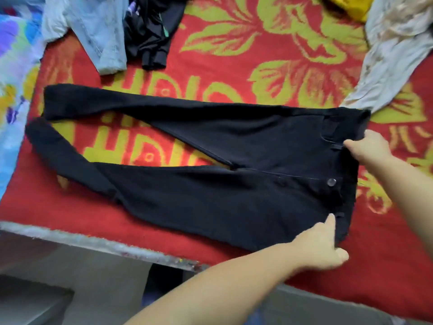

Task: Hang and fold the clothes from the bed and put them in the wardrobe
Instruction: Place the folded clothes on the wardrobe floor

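Black trousers are lying flat on the bed, legs spreading away from the waistband. The left hand is pinching the waistband's near corner, the right hand gripping its far part. Jeans, a black top and a grey garment are lying beyond the trousers.

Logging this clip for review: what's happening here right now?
A person has black trousers spread flat on the red patterned blanket, legs apart. The left hand and right hand each grip the waistband. Light blue jeans, a black garment and a grey garment lie unfolded further back.
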Demonstrator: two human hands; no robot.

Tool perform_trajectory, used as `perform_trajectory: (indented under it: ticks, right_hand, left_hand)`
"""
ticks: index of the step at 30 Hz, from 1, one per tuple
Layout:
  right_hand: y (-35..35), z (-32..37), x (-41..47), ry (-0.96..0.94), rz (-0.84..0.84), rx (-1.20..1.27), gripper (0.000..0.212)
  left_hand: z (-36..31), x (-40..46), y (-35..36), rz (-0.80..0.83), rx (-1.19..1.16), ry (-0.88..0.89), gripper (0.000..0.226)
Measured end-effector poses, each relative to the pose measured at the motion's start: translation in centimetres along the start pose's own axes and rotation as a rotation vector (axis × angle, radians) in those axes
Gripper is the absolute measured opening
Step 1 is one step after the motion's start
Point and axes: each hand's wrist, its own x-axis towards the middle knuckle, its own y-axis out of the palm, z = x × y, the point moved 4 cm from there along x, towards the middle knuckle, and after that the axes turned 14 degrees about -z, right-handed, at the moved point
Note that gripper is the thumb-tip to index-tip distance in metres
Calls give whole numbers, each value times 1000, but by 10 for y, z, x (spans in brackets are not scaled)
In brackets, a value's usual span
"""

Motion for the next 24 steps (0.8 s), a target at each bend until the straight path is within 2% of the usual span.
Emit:
perform_trajectory:
  ticks: [3,5,9,12,14,16,20,22,24]
  right_hand:
    - [-30,-47,0,135,-181,-82,39]
    - [-25,-44,-16,112,-214,-98,40]
    - [28,24,-84,-179,-3,8,32]
    - [79,90,-147,-443,214,73,28]
    - [113,128,-183,-590,350,47,29]
    - [144,158,-213,-690,447,-24,34]
    - [193,194,-250,-727,530,-182,40]
    - [207,204,-258,-695,482,-257,36]
    - [216,216,-265,-705,449,-351,33]
  left_hand:
    - [-7,-8,24,172,-150,-60,70]
    - [14,-13,8,122,-132,-62,63]
    - [101,-19,-95,-170,78,-99,41]
    - [171,-32,-194,-403,284,-181,35]
    - [209,-42,-252,-475,418,-187,34]
    - [240,-51,-296,-376,680,-105,36]
    - [296,-79,-354,5,1369,50,46]
    - [319,-101,-372,128,1526,59,45]
    - [338,-125,-382,206,1509,-47,45]
